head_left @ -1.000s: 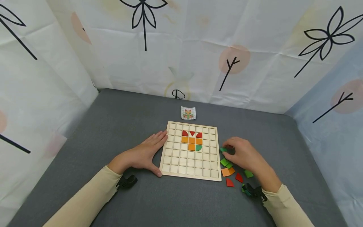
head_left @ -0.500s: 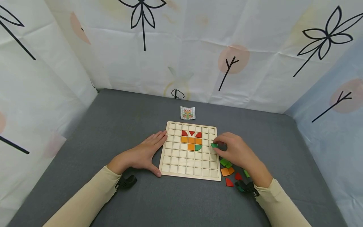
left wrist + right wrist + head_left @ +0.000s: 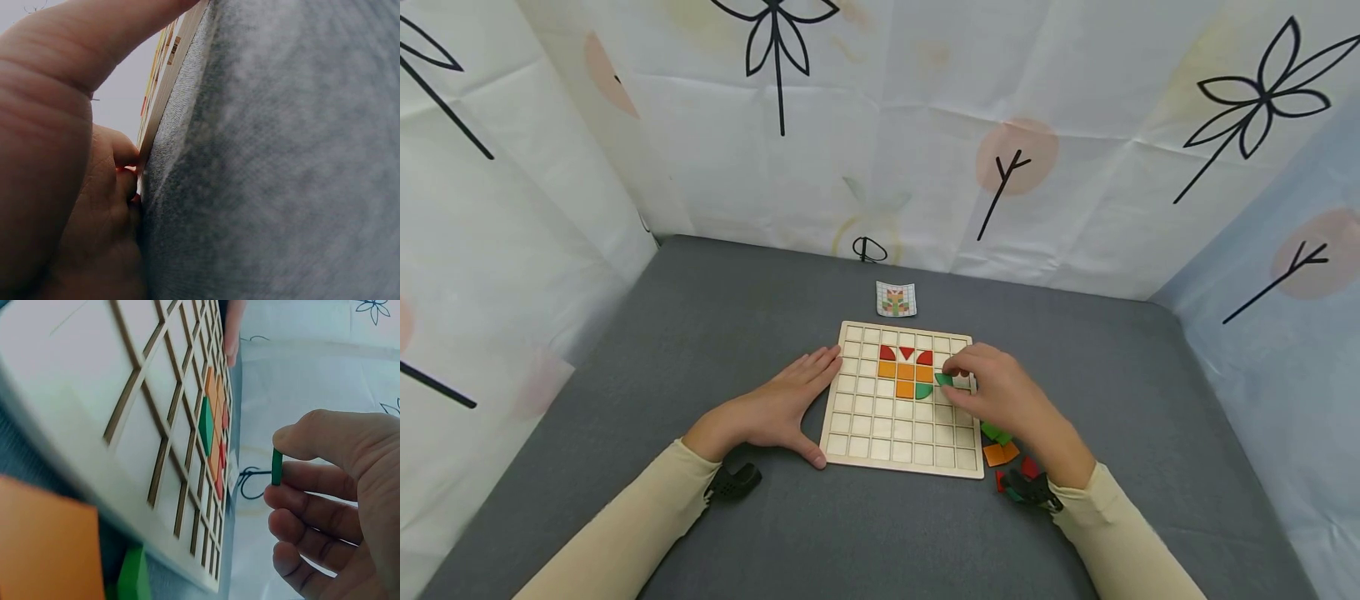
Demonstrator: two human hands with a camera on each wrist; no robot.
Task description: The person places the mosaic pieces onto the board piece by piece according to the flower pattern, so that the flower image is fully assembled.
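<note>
We are seeing the right hand (image 3: pixel 1003 393) pinching a green tile (image 3: pixel 276 467) in its grip over the wooden grid board (image 3: pixel 862 427); the left hand (image 3: pixel 784 407), its grip spread, is touching the board's left edge. Orange squares (image 3: pixel 906 372) are filling central cells. Beyond, a card (image 3: pixel 896 299) is showing a coloured grid pattern, its details too small for us to read.

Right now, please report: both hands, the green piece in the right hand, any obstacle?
Left hand against left edge of board. Right hand pinching green piece above board, not yet placed. No obstacle seen between piece and board.
</note>
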